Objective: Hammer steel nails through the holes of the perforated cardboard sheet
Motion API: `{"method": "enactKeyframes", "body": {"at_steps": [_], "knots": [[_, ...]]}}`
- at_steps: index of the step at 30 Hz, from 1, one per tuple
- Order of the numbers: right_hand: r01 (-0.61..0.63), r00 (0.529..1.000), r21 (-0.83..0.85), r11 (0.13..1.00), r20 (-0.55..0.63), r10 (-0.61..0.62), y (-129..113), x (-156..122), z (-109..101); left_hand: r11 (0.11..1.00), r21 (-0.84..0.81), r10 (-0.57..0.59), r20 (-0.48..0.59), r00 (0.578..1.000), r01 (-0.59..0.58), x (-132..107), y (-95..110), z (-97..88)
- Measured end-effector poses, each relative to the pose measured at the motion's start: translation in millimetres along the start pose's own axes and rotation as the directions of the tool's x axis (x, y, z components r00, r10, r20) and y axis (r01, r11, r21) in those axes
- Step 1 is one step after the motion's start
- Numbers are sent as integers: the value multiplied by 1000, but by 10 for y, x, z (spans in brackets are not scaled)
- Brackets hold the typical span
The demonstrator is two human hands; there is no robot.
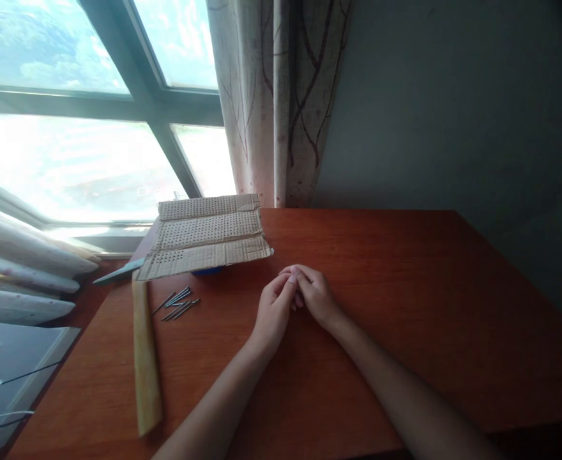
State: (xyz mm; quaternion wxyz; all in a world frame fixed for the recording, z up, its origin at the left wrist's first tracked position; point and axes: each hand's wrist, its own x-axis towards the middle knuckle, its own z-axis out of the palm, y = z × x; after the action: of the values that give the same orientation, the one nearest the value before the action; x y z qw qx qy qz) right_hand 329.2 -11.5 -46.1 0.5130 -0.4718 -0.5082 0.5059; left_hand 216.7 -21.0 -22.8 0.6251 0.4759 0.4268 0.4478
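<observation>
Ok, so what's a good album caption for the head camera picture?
Left hand and right hand meet at the table, near nails and holey cardboard.

The left hand (275, 305) and right hand (316, 295) met over a table (405, 287), right of some nails (182, 310). A handle (147, 358) lay left of the nails, its far end at the near-left corner of a cardboard sheet (209, 231) behind them. Beyond the table, a curtain (304, 96) hung right of a window (151, 96).

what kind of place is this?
Likely a room in a home, though an office is possible: a large grey-framed glass window, a pale fabric curtain with a dark branch pattern, and a reddish-brown wooden table beside them.
</observation>
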Motion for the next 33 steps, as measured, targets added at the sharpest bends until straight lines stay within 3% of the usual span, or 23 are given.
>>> {"method": "enactKeyframes", "body": {"at_steps": [14,33], "knots": [[-33,999,-57,998,-15,32,28,-2,-17,1000,-9,6,88,996,-5,9,1,13],[-45,999,-91,995,-6,45,17,-11,-15,1000,9,1,64,998,-2,9,10,19]]}}
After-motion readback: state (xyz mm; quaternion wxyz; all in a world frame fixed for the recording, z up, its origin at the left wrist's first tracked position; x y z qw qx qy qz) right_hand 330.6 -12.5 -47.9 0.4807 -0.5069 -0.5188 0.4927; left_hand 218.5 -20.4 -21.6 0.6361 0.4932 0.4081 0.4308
